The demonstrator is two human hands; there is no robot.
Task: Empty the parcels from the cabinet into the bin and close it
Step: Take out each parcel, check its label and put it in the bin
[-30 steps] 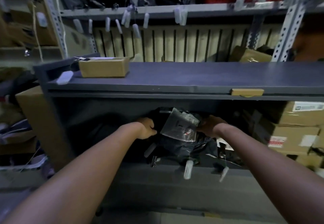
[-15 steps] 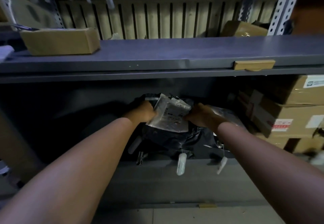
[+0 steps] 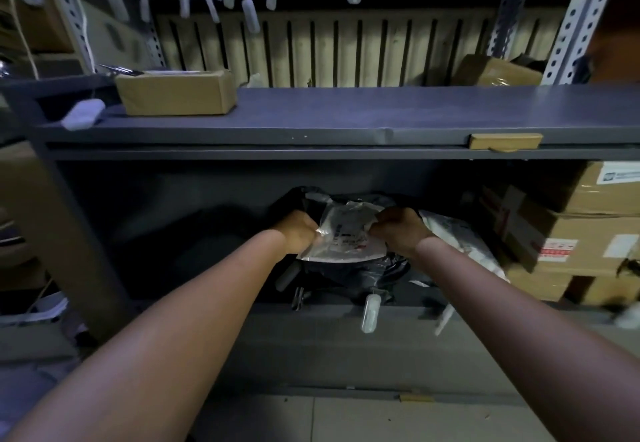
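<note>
Pale parcel (image 3: 341, 233) is now gripped after both hands closed in: left hand (image 3: 299, 233) at its 9 o'clock, right hand (image 3: 401, 230) at 3 o'clock; pulling out can probably begin.

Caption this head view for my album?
In a grey metal cabinet, the left hand and right hand grip a clear plastic parcel over a black bag.

Illegible print on white parcel (image 3: 341, 233)

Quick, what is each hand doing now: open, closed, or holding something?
left hand: closed, gripping the pale plastic parcel at its left edge.
right hand: closed, gripping the same parcel at its right edge.
</note>
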